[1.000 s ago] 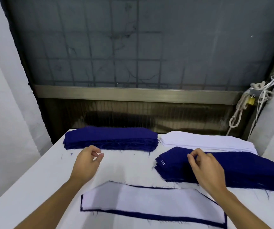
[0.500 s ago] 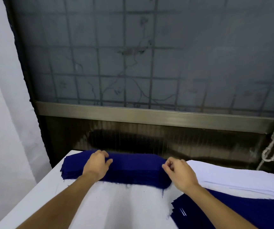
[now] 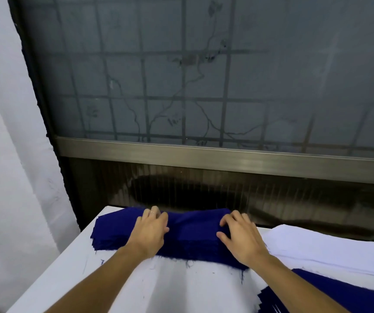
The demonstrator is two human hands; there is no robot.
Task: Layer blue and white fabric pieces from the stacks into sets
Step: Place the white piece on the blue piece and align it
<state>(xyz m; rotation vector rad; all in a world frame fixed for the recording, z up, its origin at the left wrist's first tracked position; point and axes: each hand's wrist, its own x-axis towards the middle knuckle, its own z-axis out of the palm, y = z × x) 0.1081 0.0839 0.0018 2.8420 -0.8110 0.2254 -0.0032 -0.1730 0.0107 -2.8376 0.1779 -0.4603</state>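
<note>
White table (image 3: 170, 290) is bearing the blue stack (image 3: 192, 233) at twelve o'clock; left hand (image 3: 151, 232) and right hand (image 3: 242, 239) are resting slack-fingered atop, gripping nothing; peeling one layer only seems wisest.

Both hands rest on the far blue stack (image 3: 188, 236) at the back edge of the counter (image 3: 177, 290). The left hand (image 3: 150, 231) lies flat across its middle, a thin ring (image 3: 152, 212) on one finger. The right hand (image 3: 242, 239) is on its right end, fingers (image 3: 226, 220) bent, tips on the cloth. A white stack (image 3: 330, 249) sits just beside it, and another blue stack (image 3: 344, 297) lies nearer, all below a frosted, gridded window (image 3: 204, 75).
</note>
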